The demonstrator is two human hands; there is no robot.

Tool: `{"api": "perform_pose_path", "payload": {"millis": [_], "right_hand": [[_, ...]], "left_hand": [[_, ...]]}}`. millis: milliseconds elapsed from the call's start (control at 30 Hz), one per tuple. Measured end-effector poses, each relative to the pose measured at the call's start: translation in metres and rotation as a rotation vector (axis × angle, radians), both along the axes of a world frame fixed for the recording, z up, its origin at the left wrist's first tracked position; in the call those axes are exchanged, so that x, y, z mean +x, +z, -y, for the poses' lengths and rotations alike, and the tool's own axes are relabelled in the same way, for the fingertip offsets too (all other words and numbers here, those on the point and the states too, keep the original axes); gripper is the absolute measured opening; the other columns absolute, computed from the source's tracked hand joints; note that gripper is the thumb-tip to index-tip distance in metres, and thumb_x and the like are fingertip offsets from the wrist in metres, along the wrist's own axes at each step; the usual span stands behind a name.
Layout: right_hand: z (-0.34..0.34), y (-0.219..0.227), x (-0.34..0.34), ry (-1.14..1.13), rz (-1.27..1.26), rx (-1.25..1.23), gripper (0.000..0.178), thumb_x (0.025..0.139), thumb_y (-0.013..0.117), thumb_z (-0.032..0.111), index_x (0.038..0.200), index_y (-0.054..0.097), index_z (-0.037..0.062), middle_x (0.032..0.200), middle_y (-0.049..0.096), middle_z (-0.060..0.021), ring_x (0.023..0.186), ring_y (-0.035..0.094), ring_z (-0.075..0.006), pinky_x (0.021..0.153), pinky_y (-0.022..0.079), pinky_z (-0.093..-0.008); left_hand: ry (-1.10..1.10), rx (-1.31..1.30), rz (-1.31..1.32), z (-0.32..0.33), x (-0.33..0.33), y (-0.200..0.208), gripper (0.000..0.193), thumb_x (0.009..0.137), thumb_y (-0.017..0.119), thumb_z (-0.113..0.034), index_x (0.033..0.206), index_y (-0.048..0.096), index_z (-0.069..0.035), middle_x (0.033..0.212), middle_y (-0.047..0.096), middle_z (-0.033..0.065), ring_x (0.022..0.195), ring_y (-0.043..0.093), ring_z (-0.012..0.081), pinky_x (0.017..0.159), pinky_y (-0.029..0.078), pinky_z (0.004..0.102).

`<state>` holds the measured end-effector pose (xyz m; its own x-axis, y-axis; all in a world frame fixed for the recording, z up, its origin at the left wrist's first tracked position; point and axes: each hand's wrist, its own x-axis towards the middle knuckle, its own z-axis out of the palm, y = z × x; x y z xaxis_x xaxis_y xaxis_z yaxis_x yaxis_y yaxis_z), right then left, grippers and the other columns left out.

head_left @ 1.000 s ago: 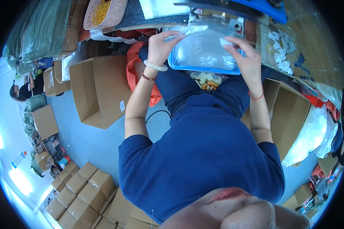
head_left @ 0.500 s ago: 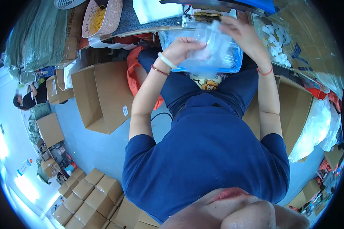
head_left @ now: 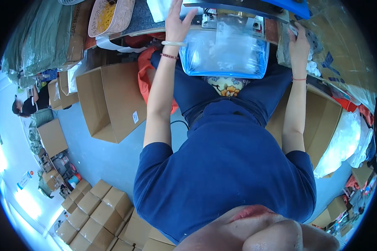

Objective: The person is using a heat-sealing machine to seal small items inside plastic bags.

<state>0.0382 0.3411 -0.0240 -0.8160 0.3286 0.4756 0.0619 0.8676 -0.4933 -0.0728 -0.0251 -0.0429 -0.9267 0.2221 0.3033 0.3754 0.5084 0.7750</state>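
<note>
My left hand (head_left: 178, 24) is open, thumb spread away from the fingers, and reaches over white plastic sheets (head_left: 157, 10) on the dark mat. It holds nothing. My right hand (head_left: 300, 46) is at the right, over a pile of small white plastic parts (head_left: 312, 67). Its thumb and fingers close around one small white part (head_left: 295, 29). Between the hands, a clear plastic bag (head_left: 230, 35) hangs from the metal fixture (head_left: 255, 24) at the table edge. Below it, a blue-lined bin (head_left: 222, 76) in front of my lap holds clear bags.
A pink basket (head_left: 125, 19) with yellow rubber bands stands at the back left. A blue and black machine part (head_left: 255, 8) overhangs the table edge. Open cardboard boxes (head_left: 125, 96) flank my legs. Stacked cartons (head_left: 107, 211) stand at the lower left; a person (head_left: 27, 104) is farther left.
Both hands have parted from the clear bag, now hanging at the fixture. My left hand has moved up and left to the sheets; my right hand has moved right to the white parts.
</note>
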Motion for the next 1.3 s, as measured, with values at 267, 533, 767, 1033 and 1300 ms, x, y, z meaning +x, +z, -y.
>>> {"api": "perform_pose_path", "payload": {"millis": [267,533,767,1033,1300], "right_hand": [[0.062,0.075,0.045,0.120,0.125,-0.321,0.028,0.092,0.067,0.020,0.117,0.065,0.0072,0.105,0.069,-0.0089,0.089,0.063,-0.0151,0.082,0.049,-0.0271],[0.125,0.110,0.046,0.612,0.014,-0.518,0.026,0.084,0.074,0.009,0.109,0.069,0.0041,0.104,0.069,-0.0062,0.089,0.062,-0.0143,0.081,0.049,-0.0268],[0.102,0.126,0.022,0.796,0.267,-0.088,0.027,0.090,0.065,0.023,0.106,0.067,0.0008,0.096,0.068,-0.0141,0.087,0.064,-0.0306,0.078,0.050,-0.0352],[0.048,0.066,-0.002,0.294,0.258,0.239,0.030,0.097,0.052,0.033,0.112,0.066,0.0102,0.102,0.068,-0.0169,0.090,0.064,-0.0396,0.077,0.052,-0.0436],[-0.020,-0.012,-0.014,-0.086,0.180,0.389,0.027,0.097,0.055,0.026,0.118,0.062,0.0119,0.105,0.069,-0.0160,0.095,0.065,-0.0408,0.079,0.052,-0.0459]], "left_hand": [[0.081,-0.231,-0.262,0.044,0.041,-0.006,0.017,0.085,0.070,-0.009,0.100,0.074,-0.005,0.095,0.074,0.0089,0.084,0.070,0.0184,0.077,0.053,0.0278],[-0.106,0.222,0.320,-0.001,0.095,0.075,0.021,0.082,0.078,-0.016,0.097,0.075,-0.001,0.083,0.074,0.0043,0.077,0.063,0.0053,0.072,0.050,0.0205],[-0.411,0.206,0.581,-0.016,0.093,0.084,0.022,0.088,0.073,-0.016,0.102,0.074,0.001,0.090,0.074,0.0070,0.082,0.067,0.0109,0.076,0.052,0.0234],[-0.358,0.952,1.209,-0.057,0.048,0.031,0.023,0.092,0.064,-0.009,0.108,0.066,0.007,0.105,0.070,0.0168,0.095,0.070,0.0272,0.081,0.061,0.0361],[-0.287,0.563,0.995,-0.042,0.034,0.023,0.032,0.090,0.069,-0.016,0.110,0.065,0.009,0.104,0.070,0.0160,0.093,0.071,0.0266,0.080,0.059,0.0333]]}}
